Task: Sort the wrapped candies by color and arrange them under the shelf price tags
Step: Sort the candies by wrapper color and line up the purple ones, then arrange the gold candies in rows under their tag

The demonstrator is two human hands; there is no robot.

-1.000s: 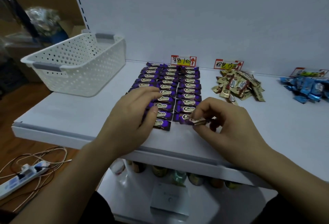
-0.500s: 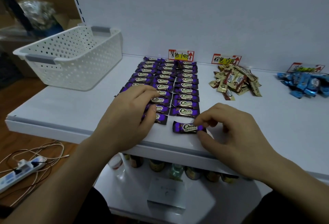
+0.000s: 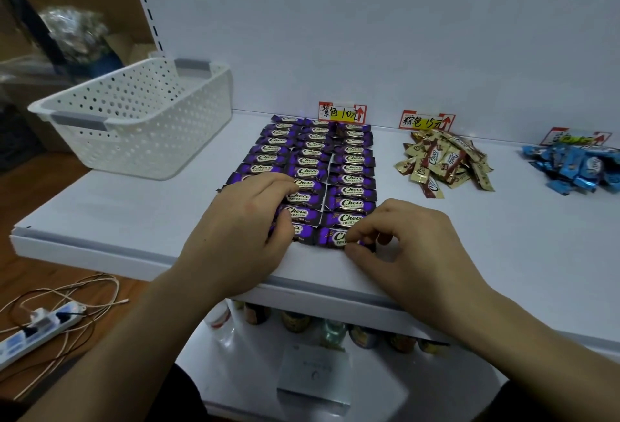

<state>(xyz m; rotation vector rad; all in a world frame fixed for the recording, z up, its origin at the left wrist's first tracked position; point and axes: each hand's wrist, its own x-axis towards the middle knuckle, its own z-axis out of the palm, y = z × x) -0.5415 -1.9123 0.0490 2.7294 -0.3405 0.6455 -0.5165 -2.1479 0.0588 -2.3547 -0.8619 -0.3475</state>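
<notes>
At the front edge of the white shelf [image 3: 134,213], pinched the nearest purple candy [image 3: 330,237] between thumb and forefinger of the right hand [image 3: 412,247], remaining fingers curled in. Held it flat on the shelf at the near end of the right-hand column, touching the wrapper behind it. Rested the left hand [image 3: 241,230] over the near part of the left column, fingers close together and loosely bent, gripping nothing, thumb against a wrapper of the middle column. Had the purple candies [image 3: 315,159] laid in three tight columns running back to the purple price tag [image 3: 342,113]. Saw brown-and-gold candies [image 3: 443,159] heaped under the second tag [image 3: 426,121] to the right, blue candies [image 3: 573,166] heaped under a third tag [image 3: 575,138] farther right, both well apart from the hands. Noted a white perforated basket [image 3: 134,119] at the shelf's left rear.
</notes>
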